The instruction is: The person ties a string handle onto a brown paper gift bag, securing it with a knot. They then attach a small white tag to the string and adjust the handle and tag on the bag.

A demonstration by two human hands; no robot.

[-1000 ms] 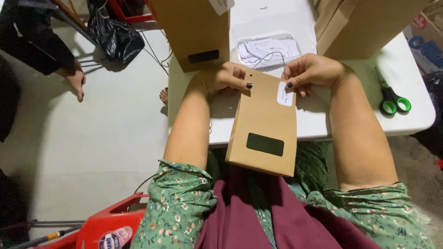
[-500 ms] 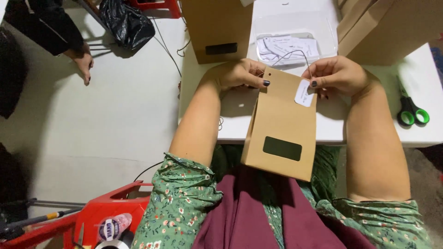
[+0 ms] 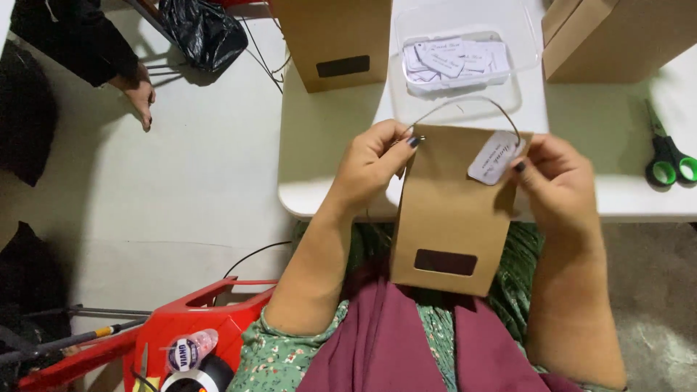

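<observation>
Clear tub (image 3: 465,109) on counter (image 3: 327,174), white tags (image 3: 454,58) inside. Left hand (image 3: 374,167) pinching brown bag (image 3: 450,210); right hand (image 3: 555,181) pinching white tag (image 3: 494,157) on bag.

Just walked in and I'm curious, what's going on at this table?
A seated person holds a brown paper bag upright at the edge of the white table. The left hand grips its top corner, and the right hand pinches a small white tag on a thin string loop over the top. A clear tray of tags and green-handled scissors lie nearby.
</observation>
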